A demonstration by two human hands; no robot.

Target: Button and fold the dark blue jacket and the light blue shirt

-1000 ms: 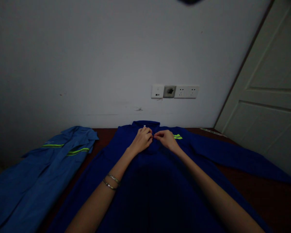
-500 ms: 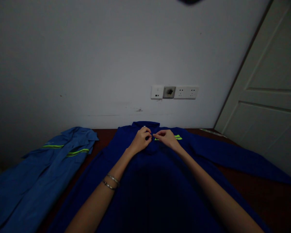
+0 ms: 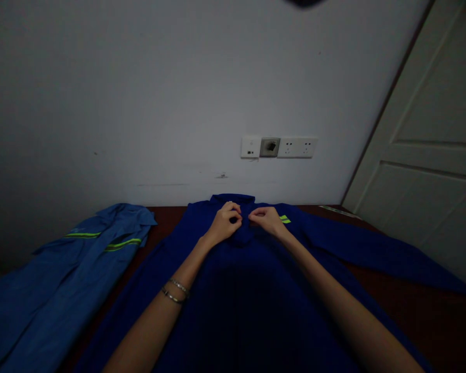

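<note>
A dark blue work jacket (image 3: 217, 259) lies spread out with its collar (image 3: 233, 198) toward the wall and one sleeve stretched to the right. Just below the collar, my left hand (image 3: 226, 221) is closed in a pinch on the jacket's front. My right hand (image 3: 267, 219) faces it, thumb and fingertips pressed together on the other side of the front opening. A small gap separates the two sets of fingertips. Whatever small part of the front each pinch holds is too dark to make out. Beside my right hand shows a yellow-green reflective strip (image 3: 285, 219).
At left lies a lighter blue work garment (image 3: 58, 290) with yellow-green stripes. Both garments rest on a dark reddish-brown surface (image 3: 423, 321). Behind it, the wall carries a row of sockets (image 3: 297, 147). A pale panelled door (image 3: 427, 155) stands at right, near a flat strip (image 3: 339, 211).
My right fingertips have drawn slightly to the right, widening the gap between my hands. The yellow-green bit once seen under them no longer shows. My left hand has hardly moved.
</note>
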